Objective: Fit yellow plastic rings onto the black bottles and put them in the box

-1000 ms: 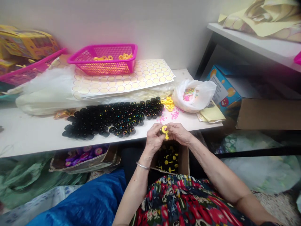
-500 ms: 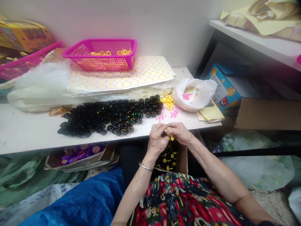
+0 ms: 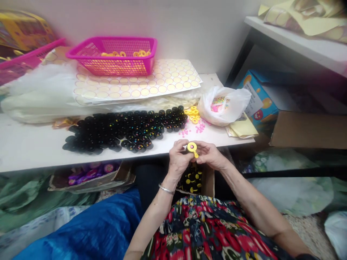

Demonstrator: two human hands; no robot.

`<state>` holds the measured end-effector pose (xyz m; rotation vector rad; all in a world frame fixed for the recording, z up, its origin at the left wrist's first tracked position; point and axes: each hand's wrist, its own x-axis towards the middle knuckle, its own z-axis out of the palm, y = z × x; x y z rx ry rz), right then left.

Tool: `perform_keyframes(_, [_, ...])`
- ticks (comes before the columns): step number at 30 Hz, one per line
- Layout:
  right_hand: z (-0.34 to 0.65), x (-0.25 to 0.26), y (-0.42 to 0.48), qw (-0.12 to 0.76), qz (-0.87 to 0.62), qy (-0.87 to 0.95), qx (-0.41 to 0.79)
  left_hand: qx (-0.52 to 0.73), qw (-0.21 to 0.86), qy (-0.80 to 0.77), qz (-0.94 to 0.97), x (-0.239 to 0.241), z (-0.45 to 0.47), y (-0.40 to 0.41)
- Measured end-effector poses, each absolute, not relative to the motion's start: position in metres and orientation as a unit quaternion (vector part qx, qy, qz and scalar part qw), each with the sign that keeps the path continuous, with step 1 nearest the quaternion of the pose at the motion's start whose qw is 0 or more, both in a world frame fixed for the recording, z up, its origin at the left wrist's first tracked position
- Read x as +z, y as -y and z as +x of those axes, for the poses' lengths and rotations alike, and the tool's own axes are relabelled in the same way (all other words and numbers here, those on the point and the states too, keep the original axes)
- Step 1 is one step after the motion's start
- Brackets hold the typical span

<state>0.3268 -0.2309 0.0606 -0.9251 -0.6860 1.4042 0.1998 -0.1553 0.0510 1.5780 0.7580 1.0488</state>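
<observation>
Pinching a yellow round-topped part between left hand and right hand, both closing on it by the fingertips, just off the white table edge. Hovering over an open carton at 6 o'clock. Lying at 10 o'clock, glossy black caps, densely clustered. Lying at 12 o'clock, loose yellow rings; at 1 o'clock, a crinkled plastic bag. Sitting at 11 o'clock, farther back, a pink mesh basket.

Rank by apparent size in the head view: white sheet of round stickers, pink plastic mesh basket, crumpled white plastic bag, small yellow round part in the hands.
1. white sheet of round stickers
2. pink plastic mesh basket
3. crumpled white plastic bag
4. small yellow round part, though nearest the camera
</observation>
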Motion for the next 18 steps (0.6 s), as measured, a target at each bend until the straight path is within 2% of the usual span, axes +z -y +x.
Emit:
perform_keyframes(4, [0.3222,0.053,0.2304,0.654,-0.431,0.307,0.541,0.448,0.526,-0.304,0.656,0.0503,0.2017,0.1596])
perform_keyframes(11, [0.3236,0.0541,0.2343,0.635,-0.443,0.339,0.534,0.45,0.557,-0.316,0.622,0.047,0.2035,0.1627])
perform_keyframes(18, [0.3273,0.0578,0.2331,0.627,-0.444,0.329,0.549,0.474,0.423,-0.269,0.724,0.05,0.2,0.1655])
